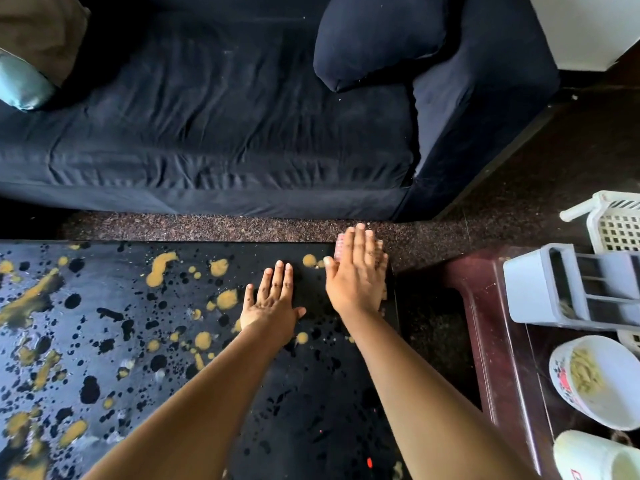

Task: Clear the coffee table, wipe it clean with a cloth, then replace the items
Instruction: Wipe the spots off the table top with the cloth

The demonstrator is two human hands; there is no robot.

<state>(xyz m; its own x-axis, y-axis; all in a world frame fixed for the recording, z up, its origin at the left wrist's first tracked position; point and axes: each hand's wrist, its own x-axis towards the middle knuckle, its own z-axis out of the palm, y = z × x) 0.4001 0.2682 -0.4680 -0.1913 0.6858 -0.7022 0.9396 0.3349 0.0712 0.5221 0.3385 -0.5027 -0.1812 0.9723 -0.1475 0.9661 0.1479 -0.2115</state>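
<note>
The right hand [356, 271] lies flat on a pink cloth [339, 247] at the far right corner of the speckled bench [138, 306] — fingers straight, pressing down, no grip taken round it. The left hand [273, 303] rests flat on the bench just beside it, fingers straight, its grip likewise slack and empty.

The low rectangular coffee table [311, 393] has a glossy black top splashed with mustard-yellow and grey-blue blots. A pink-and-white checked cloth [339, 249] lies flat at its far right corner, mostly covered by the right hand [356, 271].
</note>
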